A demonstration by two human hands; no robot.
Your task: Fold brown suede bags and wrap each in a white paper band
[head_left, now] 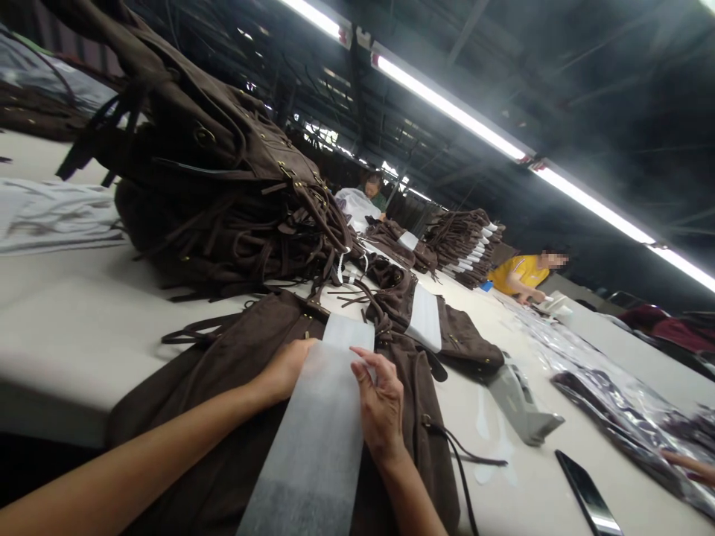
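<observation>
A brown bag (223, 372) lies flat in front of me on the table. Over its middle runs a long translucent white strip (318, 417), its near end out of the frame. My left hand (287, 368) is at the strip's left edge, its fingertips hidden under the strip, so its grip cannot be made out. On the right edge, my right hand (380, 394) pinches the strip between thumb and fingers. Just beyond, another brown bag (463, 331) has a white band (425, 318) around it.
A tall pile of brown bags (223, 171) stands at the left. On the right are a grey tape dispenser (522, 402), a phone (586, 491) and plastic-wrapped bags (620, 417). A person in yellow (519, 274) and another person (372, 190) are farther back.
</observation>
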